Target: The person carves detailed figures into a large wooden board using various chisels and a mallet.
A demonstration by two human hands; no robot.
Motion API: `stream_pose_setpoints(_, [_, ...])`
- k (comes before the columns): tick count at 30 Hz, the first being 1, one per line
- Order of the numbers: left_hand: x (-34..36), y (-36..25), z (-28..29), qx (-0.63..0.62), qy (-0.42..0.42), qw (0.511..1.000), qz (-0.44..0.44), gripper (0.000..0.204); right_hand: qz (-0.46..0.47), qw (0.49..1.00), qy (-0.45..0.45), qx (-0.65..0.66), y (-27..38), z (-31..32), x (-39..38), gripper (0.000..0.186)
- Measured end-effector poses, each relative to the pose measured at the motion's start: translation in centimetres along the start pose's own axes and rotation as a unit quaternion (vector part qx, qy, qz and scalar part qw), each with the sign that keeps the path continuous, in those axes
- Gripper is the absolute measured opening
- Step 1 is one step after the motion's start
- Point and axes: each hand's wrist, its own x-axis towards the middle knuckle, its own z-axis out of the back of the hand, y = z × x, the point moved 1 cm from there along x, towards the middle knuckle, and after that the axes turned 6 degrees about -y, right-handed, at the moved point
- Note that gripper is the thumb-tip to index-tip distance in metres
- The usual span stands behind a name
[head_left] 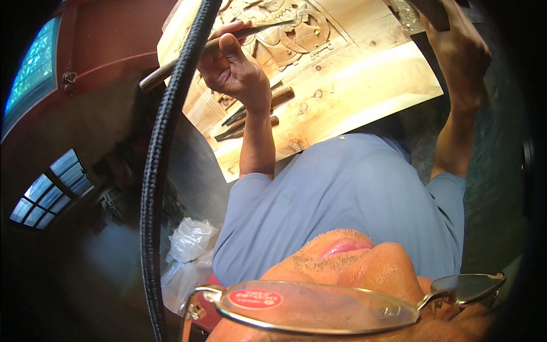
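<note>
My left hand (238,73) is closed around a carving chisel (263,27), thumb laid along it. Its long shaft sticks out to the left, and the thin blade reaches the carved relief (285,45) on a pale wooden panel (370,80). At the far right, my right hand (460,51) grips a dark brown block-like piece (436,14), partly cut off by the picture's top edge; its kind is unclear. Several more chisels lie on the panel near my left wrist, among them one with a brown wooden handle (282,97).
A thick black braided cord (154,165) crosses the view on the left, passing in front of the chisel's shaft. Crumpled clear plastic bags (191,239) sit low at the left. Beyond are a reddish-brown wooden surface (119,40) and a barred window (51,188).
</note>
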Motion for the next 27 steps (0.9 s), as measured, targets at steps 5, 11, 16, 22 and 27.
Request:
stream_pose_setpoints(5, [-0.4,-1.1,1.3,0.07,-0.014,0.996,-0.052,0.034,-0.011,0.972,0.214,-0.095,-5.0,-3.2,-8.0,0.058])
stream_pose_setpoints(11, [-1.5,-1.4,3.4,0.113,-0.022,0.993,-0.036,0.031,-0.01,0.967,0.24,-0.083,-2.8,-5.3,-11.7,0.067])
stream_pose_setpoints(16, [-1.7,-0.1,3.6,0.077,-0.029,0.996,-0.029,0.03,0.0,0.961,0.26,-0.089,-2.5,-5.5,-12.1,0.07])
stream_pose_setpoints(22, [-3.6,0.7,2.5,0.06,-0.071,0.995,0.045,0.033,0.01,0.966,0.24,-0.09,-2.1,-5.8,-12.3,0.069])
stream_pose_setpoints(27, [-4.9,2.5,1.8,0.031,0.037,0.998,0.035,0.021,0.017,0.971,0.219,-0.097,-1.8,-6.0,-12.2,0.064])
